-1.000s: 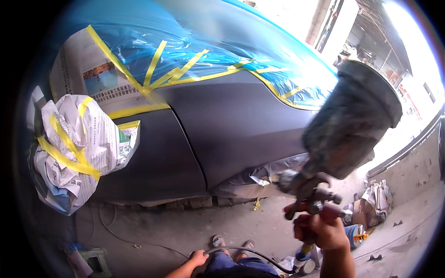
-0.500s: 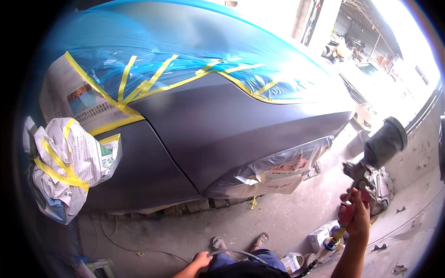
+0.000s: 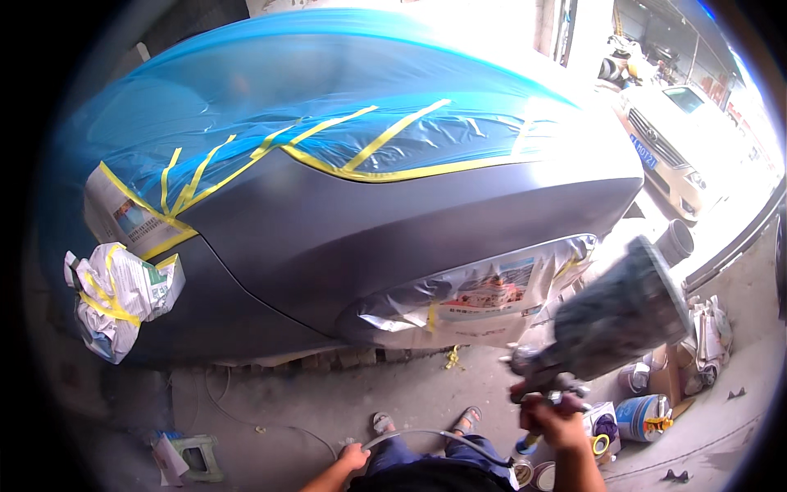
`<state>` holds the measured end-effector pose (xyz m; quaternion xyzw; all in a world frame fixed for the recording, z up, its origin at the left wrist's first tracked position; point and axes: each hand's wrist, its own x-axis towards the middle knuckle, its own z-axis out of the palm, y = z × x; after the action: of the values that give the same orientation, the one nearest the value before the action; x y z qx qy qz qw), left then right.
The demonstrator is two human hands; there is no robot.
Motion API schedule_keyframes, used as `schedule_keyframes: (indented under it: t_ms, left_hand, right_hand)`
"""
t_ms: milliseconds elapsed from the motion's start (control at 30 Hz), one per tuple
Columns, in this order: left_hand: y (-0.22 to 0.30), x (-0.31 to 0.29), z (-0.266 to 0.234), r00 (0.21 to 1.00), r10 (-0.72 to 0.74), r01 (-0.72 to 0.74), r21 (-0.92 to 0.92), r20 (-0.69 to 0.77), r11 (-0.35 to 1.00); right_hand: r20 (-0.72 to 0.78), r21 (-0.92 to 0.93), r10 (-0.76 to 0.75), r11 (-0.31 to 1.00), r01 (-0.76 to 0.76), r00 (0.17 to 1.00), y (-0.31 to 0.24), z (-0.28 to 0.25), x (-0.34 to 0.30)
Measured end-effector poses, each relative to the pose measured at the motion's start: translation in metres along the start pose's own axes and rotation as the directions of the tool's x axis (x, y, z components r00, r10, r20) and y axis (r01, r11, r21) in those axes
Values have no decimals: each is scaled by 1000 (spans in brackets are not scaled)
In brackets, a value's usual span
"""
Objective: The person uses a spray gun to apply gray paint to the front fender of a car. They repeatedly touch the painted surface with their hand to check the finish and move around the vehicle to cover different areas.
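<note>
My right hand (image 3: 561,422) grips a spray gun (image 3: 548,379) topped by a large dark paint cup (image 3: 619,307), its nozzle towards the car. My left hand (image 3: 354,455) is closed round a grey air hose (image 3: 410,433) that crosses in front of my legs. Facing me is the car's matte grey side panel (image 3: 393,217), apart from the gun. Yellow tape (image 3: 393,176) edges the blue plastic film (image 3: 320,82) above it. Printed paper and film (image 3: 484,307) cover the wheel; the mirror (image 3: 127,299) is wrapped in taped newspaper.
Paint cans (image 3: 643,416), a yellow tape roll (image 3: 601,444) and bundled paper (image 3: 709,332) stand by the wall at right. A small stool (image 3: 201,459) is at lower left. More hose (image 3: 279,428) lies on the floor. A white car (image 3: 676,152) is parked beyond.
My right hand has brought the spray gun left and lower, and its cup now looks larger and tilted. The view has shifted towards the car's rear. My left hand still holds the hose.
</note>
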<state>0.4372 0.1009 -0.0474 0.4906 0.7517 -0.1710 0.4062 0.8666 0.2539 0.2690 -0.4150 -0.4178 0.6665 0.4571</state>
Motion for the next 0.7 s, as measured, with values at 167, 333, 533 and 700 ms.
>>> schedule_keyframes:
  t_ms: [167, 333, 533, 700]
  left_hand:
    - [43, -22, 21, 1000, -31, 31, -47, 0, 998]
    - [60, -25, 35, 1000, -26, 26, -83, 2, 996]
    - [90, -16, 27, 998, -23, 30, -125, 61, 992]
    - [66, -11, 20, 994, -86, 96, -172, 65, 980]
  right_hand:
    - [151, -74, 41, 997, -30, 988, -8, -14, 29]
    - [-336, 63, -15, 997, 38, 942, -12, -70, 11]
    - [-793, -55, -46, 998, 4, 607, -22, -105, -26]
    - [-813, -32, -126, 985, 171, 569, 0, -77, -10]
